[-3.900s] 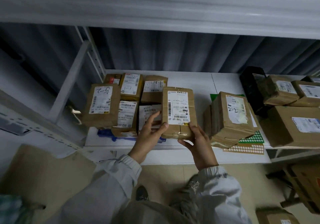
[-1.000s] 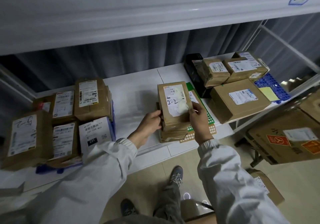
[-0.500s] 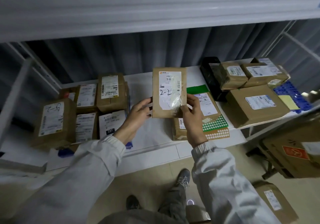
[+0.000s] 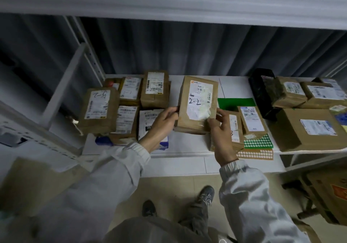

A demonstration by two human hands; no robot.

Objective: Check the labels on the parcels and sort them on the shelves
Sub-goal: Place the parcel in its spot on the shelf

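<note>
A: Taking the parcel (image 4: 197,105) marked "2-2" as the landmark, what lies left of it?

B: A cluster of boxes (image 4: 120,109) on the white shelf (image 4: 187,147), the nearest almost touching the left hand (image 4: 161,120). That hand grips the parcel's lower left edge, fingers curled round it.

A: And the parcel itself?

B: It is held just above the shelf, tilted back with its label facing the person. Its long axis runs away from the person, toward the curtain (image 4: 187,47) behind. It sits between the two hands, so neither is nearer.

A: The right hand (image 4: 221,135)?

B: It pinches the lower right corner, thumb on the taped face.

A: To the right?

B: A short stack (image 4: 244,126) on green sheets just beside the parcel, then bigger boxes (image 4: 308,126) well apart.

A: Room to set it down?

B: A bare strip of shelf shows directly below and behind the parcel; probably enough, though the neighbours crowd both sides. Where a "2-2" parcel belongs cannot be told.
</note>
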